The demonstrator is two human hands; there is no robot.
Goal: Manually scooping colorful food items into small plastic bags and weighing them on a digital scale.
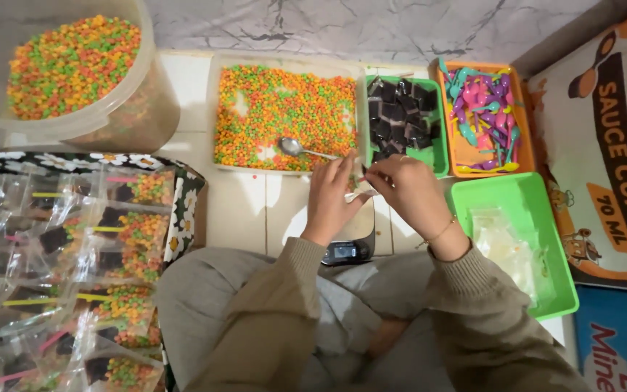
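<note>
Left hand [330, 197] and right hand [408, 194] meet above a small digital scale [347, 250], fingers of both pinched closed on a small clear plastic bag [358, 190] held between them. Just beyond, a metal spoon [300, 149] lies in a tray of orange-green-yellow pellets [284, 116]. Right of it: green tray of dark squares [400, 116], then orange tray of coloured plastic spoons [484, 120]. Near right, a green tray of clear bags [520, 243]. Left, a pile of filled packets [74, 276]; far left, a tub of pellets [67, 65].
</note>
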